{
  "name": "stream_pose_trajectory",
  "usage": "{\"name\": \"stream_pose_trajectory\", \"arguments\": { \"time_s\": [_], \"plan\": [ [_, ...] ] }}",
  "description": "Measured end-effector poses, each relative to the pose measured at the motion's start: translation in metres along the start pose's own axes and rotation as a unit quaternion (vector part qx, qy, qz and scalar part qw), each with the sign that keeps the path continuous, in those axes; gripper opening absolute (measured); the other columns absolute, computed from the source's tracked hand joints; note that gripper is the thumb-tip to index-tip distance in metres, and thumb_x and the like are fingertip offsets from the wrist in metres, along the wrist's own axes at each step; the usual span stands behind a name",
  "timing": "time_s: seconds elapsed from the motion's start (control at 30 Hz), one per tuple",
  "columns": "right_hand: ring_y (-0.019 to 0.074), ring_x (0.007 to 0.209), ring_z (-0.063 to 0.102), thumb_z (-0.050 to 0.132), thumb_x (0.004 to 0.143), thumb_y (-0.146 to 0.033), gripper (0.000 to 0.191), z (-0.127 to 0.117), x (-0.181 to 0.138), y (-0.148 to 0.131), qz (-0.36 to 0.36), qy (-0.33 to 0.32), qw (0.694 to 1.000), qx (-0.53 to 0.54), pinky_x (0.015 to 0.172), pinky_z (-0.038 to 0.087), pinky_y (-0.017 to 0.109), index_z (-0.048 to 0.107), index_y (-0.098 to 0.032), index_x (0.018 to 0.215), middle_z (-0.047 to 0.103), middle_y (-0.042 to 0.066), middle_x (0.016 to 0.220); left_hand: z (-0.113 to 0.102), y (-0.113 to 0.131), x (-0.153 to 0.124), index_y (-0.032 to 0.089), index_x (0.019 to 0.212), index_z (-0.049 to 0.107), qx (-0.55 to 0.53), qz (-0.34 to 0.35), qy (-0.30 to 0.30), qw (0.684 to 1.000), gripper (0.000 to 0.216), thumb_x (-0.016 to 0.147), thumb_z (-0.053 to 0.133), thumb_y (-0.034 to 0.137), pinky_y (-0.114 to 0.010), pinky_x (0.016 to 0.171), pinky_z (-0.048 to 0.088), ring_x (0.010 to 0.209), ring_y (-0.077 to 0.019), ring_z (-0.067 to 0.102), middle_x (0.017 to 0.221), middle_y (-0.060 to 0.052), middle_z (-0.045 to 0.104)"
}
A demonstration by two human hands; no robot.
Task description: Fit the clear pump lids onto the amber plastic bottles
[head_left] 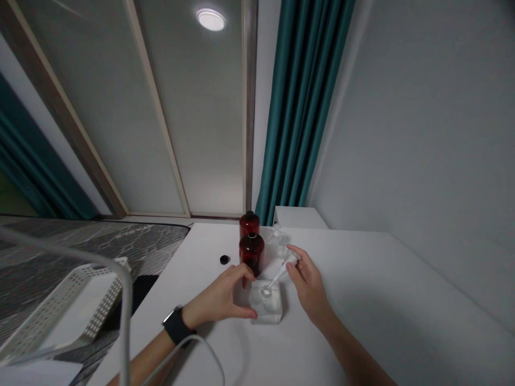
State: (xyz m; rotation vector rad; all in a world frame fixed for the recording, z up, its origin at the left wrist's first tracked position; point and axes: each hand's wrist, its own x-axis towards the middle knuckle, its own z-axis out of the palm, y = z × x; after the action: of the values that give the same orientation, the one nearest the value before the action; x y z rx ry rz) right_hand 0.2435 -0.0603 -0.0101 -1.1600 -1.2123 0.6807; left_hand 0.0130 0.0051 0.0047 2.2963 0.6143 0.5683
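Observation:
A square, clear glass bottle (266, 308) stands on the white table in front of me. My left hand (231, 295) curves around its left side, with thumb and fingers on its edges. Between the thumb and fingers of my right hand (303, 273) is a slim clear dropper (278, 274), tilted, its lower end at the bottle's round mouth. Whether the tip reaches inside is too small to tell. Just behind the left fingers is a dark red bottle (252, 252) with an open-looking neck. A small black cap (224, 259) lies to its left.
Another dark red bottle (249, 222), with a black top, stands farther back. Beside it is a clear glass vessel (277, 241). A white cable (129, 300) arcs across the left foreground. Left of the white table (362, 300) sits a white perforated basket (64, 305). A wall borders the right.

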Motion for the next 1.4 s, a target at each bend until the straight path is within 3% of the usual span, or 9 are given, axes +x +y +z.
{"name": "stream_pose_trajectory", "arguments": {
  "time_s": [0.3,0.57,0.83,1.4],
  "plan": [
    [0.0227,0.099,0.065,0.056,0.092,-0.033,0.041,0.0038,-0.007,0.0,-0.05,-0.019,0.998,-0.041,0.087,0.053,0.034,0.058,-0.021,0.131,0.069,0.009,0.113,-0.0002,0.0015,0.0005,0.021,0.101,0.053,0.006,-0.003,-0.001,1.0,0.051,0.068,0.084,0.046,-0.035,0.083,0.043,0.09,-0.0219,0.055,0.103,-0.003,0.06],
    [0.0214,0.091,0.066,0.057,0.091,-0.033,0.041,0.003,-0.0047,-0.0014,-0.049,0.014,0.998,-0.042,0.084,0.054,0.033,0.059,-0.02,0.13,0.07,0.008,0.109,-0.0003,-0.0001,-0.0009,0.021,0.101,0.053,0.006,0.005,-0.001,1.0,0.051,0.069,0.083,0.048,-0.034,0.083,0.043,0.09,-0.0216,0.056,0.102,-0.003,0.06],
    [0.0244,0.108,0.064,0.056,0.091,-0.031,0.041,0.0037,-0.0066,-0.0031,-0.066,0.004,0.996,-0.053,0.091,0.053,0.036,0.059,-0.021,0.131,0.069,0.009,0.116,-0.001,0.0023,0.0006,0.021,0.102,0.054,0.008,-0.002,-0.002,1.0,0.053,0.068,0.084,0.048,-0.035,0.083,0.044,0.09,-0.022,0.056,0.103,-0.004,0.06],
    [0.0262,0.12,0.06,0.054,0.093,-0.031,0.043,0.0034,-0.0064,-0.0043,-0.065,-0.007,0.996,-0.064,0.094,0.053,0.038,0.055,-0.021,0.135,0.065,0.01,0.129,-0.0008,0.0024,0.0003,0.021,0.102,0.054,0.012,-0.008,-0.005,1.0,0.051,0.069,0.084,0.046,-0.035,0.083,0.044,0.089,-0.0217,0.056,0.102,-0.003,0.06]
  ]
}}
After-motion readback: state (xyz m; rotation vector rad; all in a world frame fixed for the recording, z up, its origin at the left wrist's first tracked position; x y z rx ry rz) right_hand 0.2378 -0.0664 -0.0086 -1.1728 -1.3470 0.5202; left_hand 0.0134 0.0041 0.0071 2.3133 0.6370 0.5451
